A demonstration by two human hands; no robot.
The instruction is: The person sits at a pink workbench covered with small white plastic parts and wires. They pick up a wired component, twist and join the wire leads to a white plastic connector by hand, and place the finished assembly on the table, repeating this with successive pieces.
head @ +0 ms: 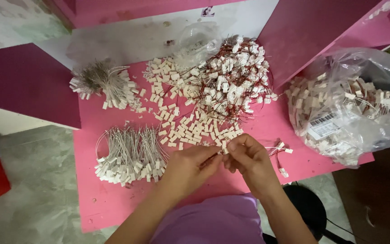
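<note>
My left hand [190,167] and my right hand [249,160] meet above the front of a pink table [100,199]. Together their fingertips pinch a small white connector [225,150]. A thin wire trails from my right hand to white plugs [281,149] lying at its right. Just beyond my fingers lies a scatter of loose white connector housings [181,124]. Left of my left hand is a bundle of white wires with connectors [129,156].
A heap of red-wired white connectors [233,77] sits at the back centre. Another white-wire bundle [102,83] lies at the back left. A clear plastic bag of connectors [344,108] stands at the right. Pink panels rise on both sides.
</note>
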